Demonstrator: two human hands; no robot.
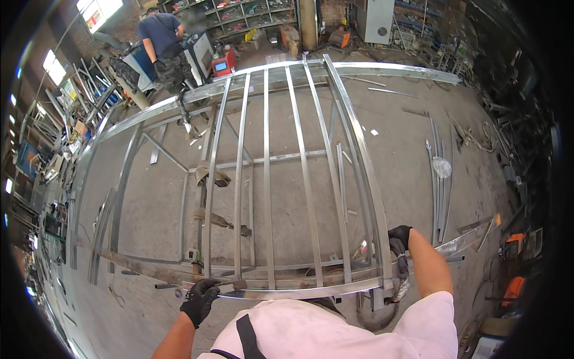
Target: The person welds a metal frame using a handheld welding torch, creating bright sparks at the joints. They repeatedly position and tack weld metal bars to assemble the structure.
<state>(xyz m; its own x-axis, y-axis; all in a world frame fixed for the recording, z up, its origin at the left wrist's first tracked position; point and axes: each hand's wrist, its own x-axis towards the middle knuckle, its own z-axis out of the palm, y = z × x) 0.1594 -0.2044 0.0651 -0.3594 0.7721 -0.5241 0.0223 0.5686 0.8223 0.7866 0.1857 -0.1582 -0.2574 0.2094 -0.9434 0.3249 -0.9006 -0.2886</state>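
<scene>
A barred frame of shiny metal tube [267,179] lies in front of me, with several long bars running away from me. My left hand [200,302], in a black glove, is closed at the left end of the near rail [311,292], beside a short brownish flat bar [234,285]. Whether its fingers grip the rail or that bar is unclear. At the near right corner, outside the thick side tube [365,155], is my right hand [399,237], also gloved in black. Its fingers curl down over a greyish object [402,261] that is mostly hidden.
Under the frame stands a metal support [143,116] with clamps [212,175] on it. Loose tubes [440,179] lie on the floor at right, near orange machines [512,246]. A person [164,45] stands at the far left beside a red machine [223,62]; shelves [239,15] line the back.
</scene>
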